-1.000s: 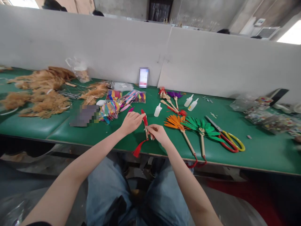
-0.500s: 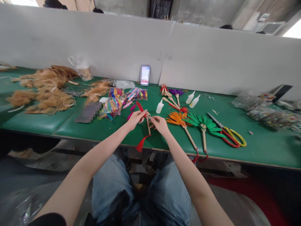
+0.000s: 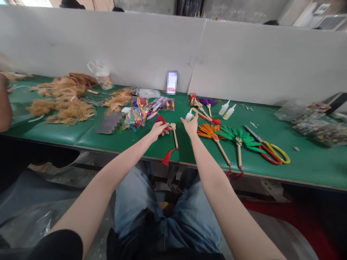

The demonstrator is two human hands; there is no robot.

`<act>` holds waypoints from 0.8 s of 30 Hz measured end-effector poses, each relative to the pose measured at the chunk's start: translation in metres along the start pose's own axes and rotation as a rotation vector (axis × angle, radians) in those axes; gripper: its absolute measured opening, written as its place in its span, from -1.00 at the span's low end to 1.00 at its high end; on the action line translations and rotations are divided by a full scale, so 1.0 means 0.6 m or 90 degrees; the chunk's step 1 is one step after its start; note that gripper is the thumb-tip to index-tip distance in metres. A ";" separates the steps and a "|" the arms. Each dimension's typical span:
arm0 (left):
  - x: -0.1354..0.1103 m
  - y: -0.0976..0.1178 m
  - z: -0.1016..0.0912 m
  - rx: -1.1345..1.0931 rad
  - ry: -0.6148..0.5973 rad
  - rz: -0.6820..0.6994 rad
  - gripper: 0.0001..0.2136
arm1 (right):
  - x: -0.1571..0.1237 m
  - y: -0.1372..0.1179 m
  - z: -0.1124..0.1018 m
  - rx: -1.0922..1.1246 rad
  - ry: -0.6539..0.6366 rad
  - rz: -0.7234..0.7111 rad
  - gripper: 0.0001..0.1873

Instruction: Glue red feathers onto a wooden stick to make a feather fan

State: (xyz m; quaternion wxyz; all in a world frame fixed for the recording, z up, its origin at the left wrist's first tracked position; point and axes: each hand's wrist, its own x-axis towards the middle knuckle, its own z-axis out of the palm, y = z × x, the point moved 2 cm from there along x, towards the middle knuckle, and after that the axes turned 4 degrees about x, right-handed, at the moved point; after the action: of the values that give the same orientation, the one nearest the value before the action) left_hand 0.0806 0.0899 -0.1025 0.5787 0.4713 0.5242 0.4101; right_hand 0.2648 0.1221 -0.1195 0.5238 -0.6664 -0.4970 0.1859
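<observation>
Wooden handle (image 3: 175, 138) by L hand (image 3: 159, 130) – axis approx fore-aft, tassel (image 3: 167, 157) nearside.

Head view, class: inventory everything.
wooden handle: one, pale, between hands
bottles: three, white, centre and right
large fans: two, orange, green, right
small handles: several, pale, back
scissors: one, red and yellow, right
phone: one, pale, at partition
fibre piles: several, tan, left
packets: several, multicoloured, left
bags: several, clear, right
table: one, green, below
partition: one, white, behind
co-worker's arm: one, left edge
jeans: one, blue, below
left hand: one, holding red piece
right hand: one, by bottle
</observation>
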 end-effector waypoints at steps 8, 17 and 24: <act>0.008 -0.002 -0.007 -0.049 0.012 0.038 -0.95 | -0.026 -0.014 0.011 0.006 -0.019 -0.078 -0.60; -0.006 0.013 -0.012 -0.101 0.047 0.134 -0.82 | -0.062 -0.043 0.001 0.017 -0.099 -0.136 -0.45; -0.006 0.024 0.013 -0.085 0.064 0.161 -0.77 | -0.047 -0.054 -0.008 0.142 -0.068 -0.002 -0.56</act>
State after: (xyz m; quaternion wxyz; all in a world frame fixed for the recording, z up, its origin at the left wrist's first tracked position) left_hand 0.0880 0.0889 -0.0879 0.5254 0.4729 0.4606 0.5368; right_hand 0.2413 0.0940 -0.0968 0.5675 -0.5925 -0.5014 0.2747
